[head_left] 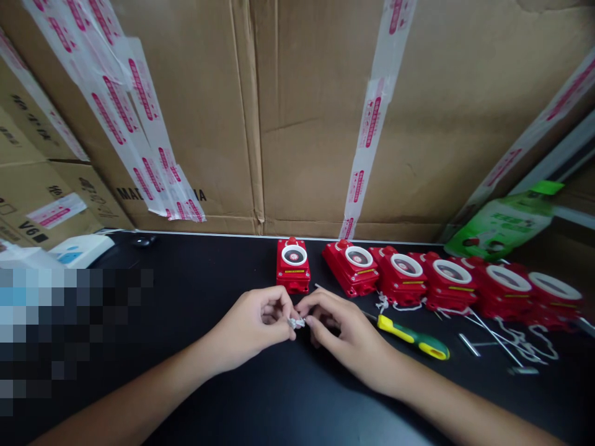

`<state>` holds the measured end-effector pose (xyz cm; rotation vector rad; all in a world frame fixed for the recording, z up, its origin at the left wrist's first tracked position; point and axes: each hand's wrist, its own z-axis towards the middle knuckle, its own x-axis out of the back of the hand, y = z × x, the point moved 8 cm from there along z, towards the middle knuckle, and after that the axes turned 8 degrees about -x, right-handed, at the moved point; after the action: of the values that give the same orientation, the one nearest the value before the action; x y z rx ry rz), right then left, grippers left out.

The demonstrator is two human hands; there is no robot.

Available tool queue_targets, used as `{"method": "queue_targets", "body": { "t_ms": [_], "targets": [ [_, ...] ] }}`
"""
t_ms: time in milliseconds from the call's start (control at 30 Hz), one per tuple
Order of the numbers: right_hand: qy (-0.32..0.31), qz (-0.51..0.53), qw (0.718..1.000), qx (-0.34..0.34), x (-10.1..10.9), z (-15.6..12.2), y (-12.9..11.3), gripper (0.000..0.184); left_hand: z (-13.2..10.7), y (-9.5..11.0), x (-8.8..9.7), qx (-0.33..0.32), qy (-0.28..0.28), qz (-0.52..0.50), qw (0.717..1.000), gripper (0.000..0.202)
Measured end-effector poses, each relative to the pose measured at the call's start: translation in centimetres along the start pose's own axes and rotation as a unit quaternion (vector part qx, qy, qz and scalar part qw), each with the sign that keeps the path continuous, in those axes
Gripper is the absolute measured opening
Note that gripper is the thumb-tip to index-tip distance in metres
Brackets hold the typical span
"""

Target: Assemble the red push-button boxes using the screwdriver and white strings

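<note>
White bit, too small to identify, sat between both hands above the table, just short of the lone red alarm near the far edge; left hand pinched it thumb to finger, right hand had fingertips at its other end, firm grip or not unclear. Step in hand looked like fine two-handed fingertip work, with the screwdriver beside the right hand and the alarm row rightward along the far edge. Next move seemed to call for a steady left pinch and small right-finger adjustments.
</note>
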<state>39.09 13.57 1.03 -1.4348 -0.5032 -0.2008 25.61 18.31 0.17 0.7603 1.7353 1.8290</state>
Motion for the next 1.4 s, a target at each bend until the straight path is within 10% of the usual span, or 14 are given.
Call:
{"method": "queue_targets", "body": {
  "t_ms": [633, 1400],
  "targets": [
    [0.020, -0.039, 0.998, 0.033, 0.5, -0.5, -1.1, 0.023, 0.1, 2.0, 1.8, -0.054, 0.050, -0.056, 0.996, 0.017],
    [0.037, 0.079, 0.996, 0.007, 0.3, -1.1, -1.2, 0.016, -0.3, 1.1, -0.3, -0.004, -0.018, -0.040, 0.999, 0.015]
  ]
}}
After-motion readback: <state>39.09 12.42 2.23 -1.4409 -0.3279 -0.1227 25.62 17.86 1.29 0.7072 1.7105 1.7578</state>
